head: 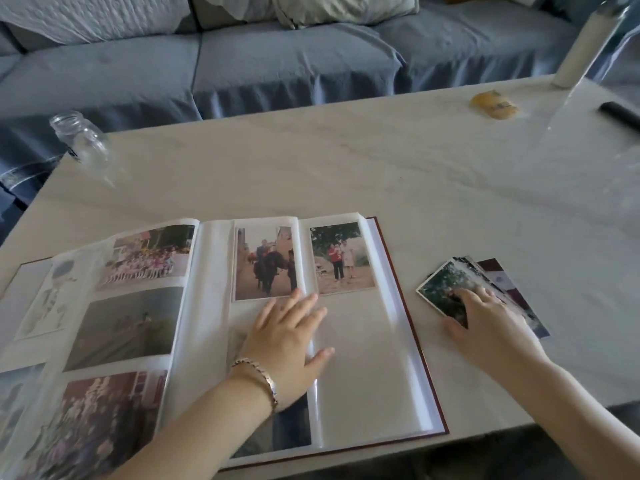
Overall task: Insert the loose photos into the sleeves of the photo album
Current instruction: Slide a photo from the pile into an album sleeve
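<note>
fingers point(306, 304) spread flat, l hand point(287, 341) presses album point(363, 341) pg; r hand point(491, 327) rests on loose photos point(440, 292), fingers straight.

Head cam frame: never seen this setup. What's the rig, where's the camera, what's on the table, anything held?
No machine: a person works with bare hands, and the one picture comes from a camera on their head, looking down. The left hand lies flat on the right page of the open album, below two sleeved photos. The right hand rests on a pile of loose photos beside the album; nothing is lifted. All this lies on a pale table, with a glass jar at its far left corner and a sofa behind.
</note>
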{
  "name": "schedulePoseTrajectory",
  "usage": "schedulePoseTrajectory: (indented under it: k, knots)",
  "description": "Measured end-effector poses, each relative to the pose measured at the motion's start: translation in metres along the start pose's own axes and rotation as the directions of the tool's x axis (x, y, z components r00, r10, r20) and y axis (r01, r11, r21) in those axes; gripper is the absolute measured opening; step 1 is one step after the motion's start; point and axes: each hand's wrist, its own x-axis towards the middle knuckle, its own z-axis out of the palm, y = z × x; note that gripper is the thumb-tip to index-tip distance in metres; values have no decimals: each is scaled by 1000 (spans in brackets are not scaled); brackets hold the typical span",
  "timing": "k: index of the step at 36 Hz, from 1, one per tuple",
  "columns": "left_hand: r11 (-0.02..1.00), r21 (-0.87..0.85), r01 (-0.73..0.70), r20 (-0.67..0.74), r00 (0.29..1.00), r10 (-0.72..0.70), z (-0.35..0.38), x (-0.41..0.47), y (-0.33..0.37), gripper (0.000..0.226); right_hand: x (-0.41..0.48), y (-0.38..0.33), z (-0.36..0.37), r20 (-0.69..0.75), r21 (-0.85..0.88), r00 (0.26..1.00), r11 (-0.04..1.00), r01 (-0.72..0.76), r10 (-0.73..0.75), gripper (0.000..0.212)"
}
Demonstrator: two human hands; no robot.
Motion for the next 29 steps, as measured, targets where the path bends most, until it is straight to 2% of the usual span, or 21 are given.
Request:
schedulePoseTrajectory:
  k: [3, 7, 10, 12, 14, 16, 17, 18, 21, 23, 24, 26, 27, 29]
  knots:
    - [994, 110, 2, -69, 998, 6, 3, -1, -8, 55, 0, 2, -4, -35, -67, 999, 997, 36, -38, 37]
    - [995, 94, 28, -119, 993, -17, 4, -7, -18, 51, -5, 4, -13, -97, -46, 995, 998, 35, -39, 9]
    - [1000, 5, 20, -209, 978, -19, 11, -12, -25, 43, -5, 5, -15, -221, -52, 975, 998, 20, -31, 8]
    - [999, -46, 24, -229, 973, -34, 13, -14, -26, 37, -8, -1, -15, -422, 69, 904, 993, 101, -62, 11]
    - [975, -215, 52, -220, 970, -101, 11, -15, -23, 30, -16, -17, -22, -705, 126, 698, 945, 302, -129, 12]
    - [924, -380, 49, -234, 961, -147, 12, -15, -20, 23, -26, -37, -29, -776, 90, 587, 881, 465, -230, 28]
    - [892, -450, 42, -251, 953, -172, 9, -15, -17, 24, -31, -48, -32, -780, 81, 564, 849, 521, -271, 30]
    - [837, -547, 28, -257, 946, -200, 4, -16, -13, 34, -35, -57, -30, -775, 82, 552, 818, 569, -307, 31]
    - [596, -803, 22, -182, 942, -280, -9, -21, -2, 50, -44, -87, -23, -721, 147, 586, 745, 651, -370, 30]
    - [484, -875, 9, -128, 960, -250, -16, -25, 3, 56, -48, -105, -17, -679, 194, 613, 707, 680, -403, 32]
    - [455, -891, 0, -111, 970, -218, -18, -25, 5, 54, -50, -112, -15, -648, 230, 631, 680, 696, -427, 32]
    - [431, -902, -14, -100, 979, -178, -23, -25, 13, 35, -54, -124, -10, -587, 325, 664, 617, 717, -463, 28]
    - [432, -902, -9, -106, 974, -200, -25, -24, 16, 27, -56, -128, -9, -556, 364, 682, 599, 713, -475, 26]
    - [438, -897, 55, -93, 946, -310, -25, -22, 16, 25, -58, -130, -7, -460, 471, 748, 582, 662, -479, 23]
